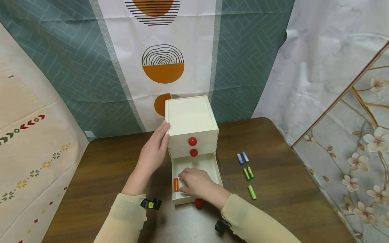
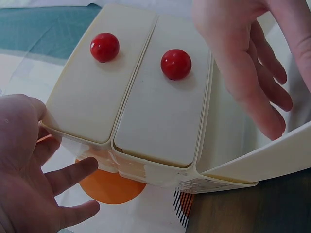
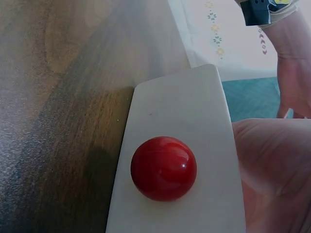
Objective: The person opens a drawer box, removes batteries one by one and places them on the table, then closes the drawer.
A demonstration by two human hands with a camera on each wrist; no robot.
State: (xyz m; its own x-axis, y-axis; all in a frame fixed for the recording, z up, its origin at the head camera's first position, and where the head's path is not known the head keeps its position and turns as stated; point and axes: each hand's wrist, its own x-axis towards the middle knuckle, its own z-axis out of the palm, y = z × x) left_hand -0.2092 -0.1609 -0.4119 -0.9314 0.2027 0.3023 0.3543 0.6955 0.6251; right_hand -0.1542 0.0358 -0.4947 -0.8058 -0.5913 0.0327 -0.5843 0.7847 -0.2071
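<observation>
A white cabinet [image 1: 192, 116] with red ball knobs stands on the table, its bottom drawer [image 1: 211, 165] pulled out. Against the cabinet's left side rests my left hand [image 1: 153, 150], fingers extended at the upper edge. My right hand [image 1: 199, 184] reaches down into the drawer, its fingers loosely bent, with nothing visible between them in the left wrist view. Just left of those fingertips, an orange battery [image 1: 176, 185] lies along the drawer's left wall. The drawer's red knob [image 3: 164, 168] shows below my right hand. Part of the drawer floor is hidden under that hand.
Right of the cabinet lie two blue batteries [image 1: 242, 158], two green-and-yellow batteries [image 1: 248, 173] and a light green battery [image 1: 252, 192] on the brown table [image 1: 282, 202]. A patterned cloth [image 1: 243, 60] hangs behind the cabinet.
</observation>
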